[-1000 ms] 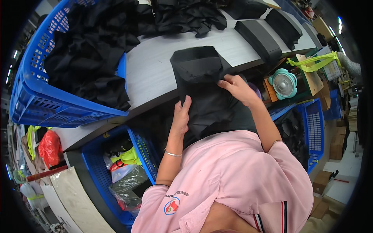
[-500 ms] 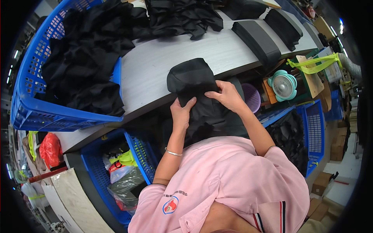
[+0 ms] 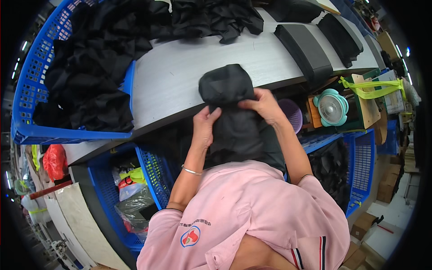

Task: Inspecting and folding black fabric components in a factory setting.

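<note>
Between my hands is a piece of black cloth (image 3: pixel 226 84), its rounded upper part lying over the front edge of the white table and the rest hanging down toward my lap. My left hand (image 3: pixel 204 122) pinches the cloth's left side, thumb pressed in toward the middle. Opposite it, my right hand (image 3: pixel 265 106) grips the right side between thumb and fingers. The cloth's upper part is slightly blurred by motion. Fingers tucked behind the cloth are hidden.
A blue crate (image 3: pixel 74 134) heaped with black cloth stands at the left of the table (image 3: pixel 168 74). Stacks of black pieces (image 3: pixel 306 51) lie at the right. Lower down are another blue crate (image 3: pixel 150 175) holding bags, a purple basket (image 3: pixel 291 112) and a small fan (image 3: pixel 332 108).
The cloth's upper part looks narrower and more bunched than before. Both hands still grip its sides, my left fingers a little more closed. The whole view has shifted slightly.
</note>
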### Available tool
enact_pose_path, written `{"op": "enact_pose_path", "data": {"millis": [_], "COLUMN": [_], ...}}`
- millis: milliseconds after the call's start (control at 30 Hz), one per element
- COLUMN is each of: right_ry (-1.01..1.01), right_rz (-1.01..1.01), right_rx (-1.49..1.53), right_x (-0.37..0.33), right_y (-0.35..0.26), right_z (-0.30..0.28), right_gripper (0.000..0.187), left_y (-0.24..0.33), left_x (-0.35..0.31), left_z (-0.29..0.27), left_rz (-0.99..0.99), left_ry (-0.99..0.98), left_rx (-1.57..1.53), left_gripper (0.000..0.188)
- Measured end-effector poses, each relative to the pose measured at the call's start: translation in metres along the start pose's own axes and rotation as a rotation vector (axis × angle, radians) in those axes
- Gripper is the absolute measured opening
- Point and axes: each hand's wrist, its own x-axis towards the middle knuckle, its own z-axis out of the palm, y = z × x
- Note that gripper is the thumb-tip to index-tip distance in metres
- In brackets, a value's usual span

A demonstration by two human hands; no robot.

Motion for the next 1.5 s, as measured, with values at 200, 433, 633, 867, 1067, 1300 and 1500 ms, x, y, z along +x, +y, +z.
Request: {"op": "enact_pose_path", "data": {"millis": [200, 433, 633, 867, 1067, 1300, 1500], "right_ry": [0.202, 0.497, 0.138, 0.056, 0.017, 0.304, 0.252], "right_rz": [-0.167, -0.131, -0.075, 0.207, 0.206, 0.03, -0.278], "right_rx": [-0.192, -0.772, -0.045, 0.081, 0.145, 0.061, -0.221], "right_x": [0.021, 0.06, 0.06, 0.017, 0.028, 0.032, -0.021], "right_y": [0.008, 0.02, 0.029, 0.063, 0.069, 0.063, 0.061], "right_z": [-0.014, -0.017, -0.041, -0.062, -0.016, -0.008, -0.016], "right_gripper": [0.03, 0.045, 0.027, 0.037, 0.032, 0.029, 0.045], "left_y": [0.017, 0.028, 0.036, 0.044, 0.052, 0.052, 0.048], "left_x": [0.012, 0.042, 0.078, 0.083, 0.079, 0.09, 0.099], "left_z": [0.008, 0.018, 0.011, 0.0, 0.004, 0.004, 0.003], "left_rz": [0.235, 0.895, 0.813, 0.831, 0.736, 0.728, 0.789], "left_ry": [0.025, 0.323, -0.568, -0.579, -0.649, -0.749, -0.744], "left_rx": [0.259, 1.179, 1.694, 1.835, 1.756, 1.897, 1.856], "left_gripper": [0.032, 0.052, 0.068, 0.087, 0.09, 0.079, 0.079]}}
